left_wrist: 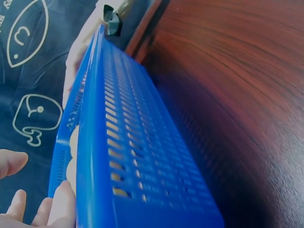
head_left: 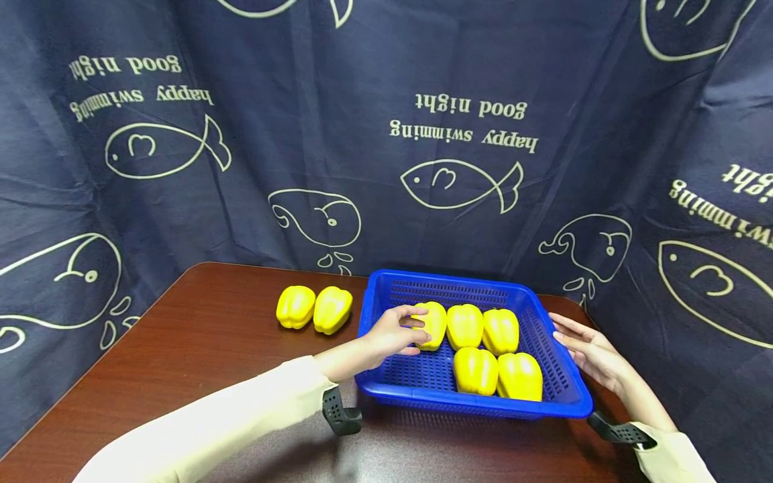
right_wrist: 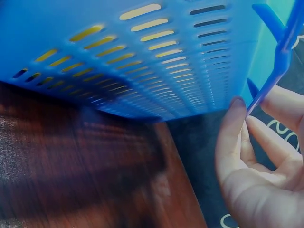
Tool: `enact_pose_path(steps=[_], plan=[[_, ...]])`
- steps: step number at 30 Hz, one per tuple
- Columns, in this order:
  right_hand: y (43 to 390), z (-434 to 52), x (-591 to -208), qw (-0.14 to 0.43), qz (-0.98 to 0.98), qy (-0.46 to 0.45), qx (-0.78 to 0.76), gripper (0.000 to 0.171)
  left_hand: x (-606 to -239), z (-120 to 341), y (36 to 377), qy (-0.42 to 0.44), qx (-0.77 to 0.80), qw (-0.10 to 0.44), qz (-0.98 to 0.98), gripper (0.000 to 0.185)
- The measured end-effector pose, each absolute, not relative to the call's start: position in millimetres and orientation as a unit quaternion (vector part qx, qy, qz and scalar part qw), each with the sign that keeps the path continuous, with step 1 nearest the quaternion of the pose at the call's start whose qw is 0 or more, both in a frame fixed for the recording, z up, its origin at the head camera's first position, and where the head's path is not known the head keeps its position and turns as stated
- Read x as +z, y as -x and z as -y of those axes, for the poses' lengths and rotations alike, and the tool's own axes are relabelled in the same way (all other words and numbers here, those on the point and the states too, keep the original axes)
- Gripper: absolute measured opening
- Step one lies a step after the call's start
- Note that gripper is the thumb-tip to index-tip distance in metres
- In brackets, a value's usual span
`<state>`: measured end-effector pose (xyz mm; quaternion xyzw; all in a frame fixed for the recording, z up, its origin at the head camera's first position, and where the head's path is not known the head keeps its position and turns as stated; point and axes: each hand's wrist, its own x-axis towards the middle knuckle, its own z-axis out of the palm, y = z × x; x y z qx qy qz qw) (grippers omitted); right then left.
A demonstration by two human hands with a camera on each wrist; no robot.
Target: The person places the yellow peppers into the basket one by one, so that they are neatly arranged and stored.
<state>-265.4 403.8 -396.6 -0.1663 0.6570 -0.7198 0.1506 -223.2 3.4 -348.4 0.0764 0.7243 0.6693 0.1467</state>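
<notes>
A blue plastic basket (head_left: pixel 417 390) with slotted walls holds several yellow bell peppers. Three lie along the back row, and two, among them the front right bell pepper (head_left: pixel 520 377), are nearer the front wall. Reaching in over the left side, my left hand (head_left: pixel 386 335) has its fingers spread at the back left bell pepper (head_left: pixel 433 327), overlapping its left side. The left wrist view shows the thumb apart from the fingers, nothing between them. On the right, my right hand (head_left: pixel 594 355) pinches the basket's rim (right_wrist: pixel 280 61) between thumb and fingers.
Two more yellow bell peppers, a left one (head_left: pixel 296 307) and a right one (head_left: pixel 333 310), lie side by side on the brown wooden table (head_left: pixel 199 342), left of the basket. Dark blue curtain cloth (head_left: pixel 338 134) with fish drawings hangs close behind the table and along its sides.
</notes>
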Motion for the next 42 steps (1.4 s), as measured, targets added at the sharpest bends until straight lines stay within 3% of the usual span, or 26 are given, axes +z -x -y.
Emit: enact_pose_path(steps=[11,28,42], plan=[[267,-401,-389,0.118,-0.705,0.143,-0.685,0.038,-341,37,225,-0.063,0.683,0.087,-0.722,0.049],[266,-403,-383,0.117,-0.757,0.120,-0.631,0.037,-345,121,225,-0.028,0.677,0.052,-0.734,0.055],[265,-402,-382,0.116,-0.760,0.115,-0.629,0.036,-364,177,231,-0.022,0.635,-0.029,-0.772,0.057]])
